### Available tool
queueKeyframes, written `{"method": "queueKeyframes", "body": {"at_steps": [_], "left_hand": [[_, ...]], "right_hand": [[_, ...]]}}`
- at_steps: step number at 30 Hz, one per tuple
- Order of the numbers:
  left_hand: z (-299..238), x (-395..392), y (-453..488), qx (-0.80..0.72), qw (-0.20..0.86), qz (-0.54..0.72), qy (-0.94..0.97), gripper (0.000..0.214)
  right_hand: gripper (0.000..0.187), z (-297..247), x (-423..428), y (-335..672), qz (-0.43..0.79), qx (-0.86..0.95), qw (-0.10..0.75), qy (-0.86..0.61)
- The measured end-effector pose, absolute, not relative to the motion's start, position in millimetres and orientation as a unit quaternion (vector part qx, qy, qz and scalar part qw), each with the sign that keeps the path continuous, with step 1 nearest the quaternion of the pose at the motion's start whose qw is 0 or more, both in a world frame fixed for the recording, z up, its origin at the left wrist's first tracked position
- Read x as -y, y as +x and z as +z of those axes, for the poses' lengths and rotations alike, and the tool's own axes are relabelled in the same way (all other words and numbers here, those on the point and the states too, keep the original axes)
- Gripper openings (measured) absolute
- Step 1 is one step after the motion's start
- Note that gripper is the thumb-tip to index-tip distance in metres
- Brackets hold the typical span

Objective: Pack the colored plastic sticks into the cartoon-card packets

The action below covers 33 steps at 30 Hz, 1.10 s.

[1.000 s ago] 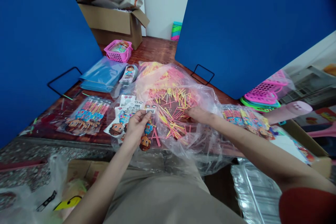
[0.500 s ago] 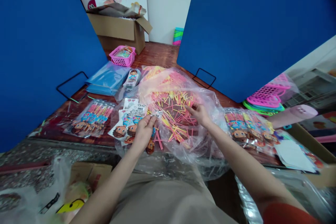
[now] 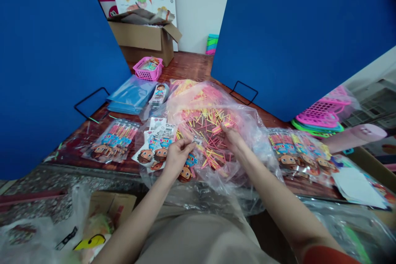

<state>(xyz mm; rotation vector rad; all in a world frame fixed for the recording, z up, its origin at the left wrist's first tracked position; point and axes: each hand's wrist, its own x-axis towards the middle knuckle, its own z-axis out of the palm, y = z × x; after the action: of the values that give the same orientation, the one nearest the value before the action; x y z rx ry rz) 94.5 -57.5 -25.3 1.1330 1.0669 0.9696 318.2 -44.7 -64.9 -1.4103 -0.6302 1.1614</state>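
My left hand pinches the top of a small printed packet with a cartoon monkey face, held over the table's near edge. My right hand is closed on a few thin pink and yellow sticks in the heap inside a large clear plastic bag. The two hands are close together, a short gap apart. Empty monkey packets lie just left of my left hand.
Filled stick packets lie at the left and right. A blue sheet stack, a pink basket and a cardboard box sit further back. Blue panels flank the wooden table. Stacked baskets are at right.
My left hand has carried the packet rightward toward the stick heap. My right hand has picked sticks from the heap and drawn them toward the packet. The camera shifted slightly.
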Motion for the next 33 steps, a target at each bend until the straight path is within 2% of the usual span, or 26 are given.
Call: {"method": "queueKeyframes", "body": {"at_steps": [4, 8, 13, 17, 23, 26, 30, 33], "left_hand": [[-25, 61, 102, -0.461, 0.627, 0.405, 0.479, 0.027], [-27, 61, 107, -0.464, 0.633, 0.400, 0.473, 0.026], [-31, 59, 111, -0.464, 0.642, 0.400, 0.462, 0.023], [-35, 57, 115, -0.463, 0.644, 0.398, 0.461, 0.024], [-36, 55, 119, -0.453, 0.656, 0.405, 0.448, 0.032], [-33, 55, 120, -0.447, 0.662, 0.408, 0.442, 0.035], [-33, 54, 122, -0.444, 0.663, 0.431, 0.422, 0.032], [-36, 54, 123, -0.443, 0.662, 0.448, 0.406, 0.032]], "right_hand": [[0.023, -52, 44, 309, 0.541, 0.242, 0.568, -0.571], [0.017, -41, 44, 300, 0.580, 0.243, 0.558, -0.542], [0.010, -21, 47, 284, 0.546, 0.242, 0.650, -0.470], [0.016, -5, 55, 267, 0.516, 0.291, 0.689, -0.416], [0.026, 0, 64, 253, 0.438, 0.394, 0.672, -0.449], [0.027, -5, 68, 252, 0.439, 0.430, 0.636, -0.466], [0.023, -11, 71, 251, 0.445, 0.408, 0.649, -0.463], [0.030, -12, 71, 250, 0.469, 0.379, 0.646, -0.469]]}}
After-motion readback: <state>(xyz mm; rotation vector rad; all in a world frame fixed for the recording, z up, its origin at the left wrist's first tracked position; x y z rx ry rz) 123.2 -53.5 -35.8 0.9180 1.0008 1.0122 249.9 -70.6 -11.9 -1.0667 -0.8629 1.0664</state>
